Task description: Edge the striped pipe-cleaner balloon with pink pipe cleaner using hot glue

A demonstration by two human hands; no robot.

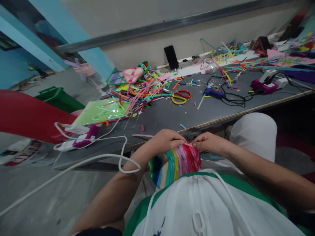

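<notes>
A rainbow-striped piece of fuzzy strips (176, 164) rests against my chest, just below the table's front edge. My left hand (166, 141) is closed over its top left. My right hand (209, 143) pinches the top right of it. Between the two hands a thin pink strip (189, 144) shows, held at both ends by my fingertips. Another pink strip (142, 135) lies on the grey table (167, 114) just beyond my left hand.
A heap of coloured strips (140, 88), a green plastic sheet (103, 111), red and yellow loops (180, 96), a blue glue gun (213, 92) with black cable, a purple glue gun (85, 137) with white cord, and a black phone (171, 57) lie on the table.
</notes>
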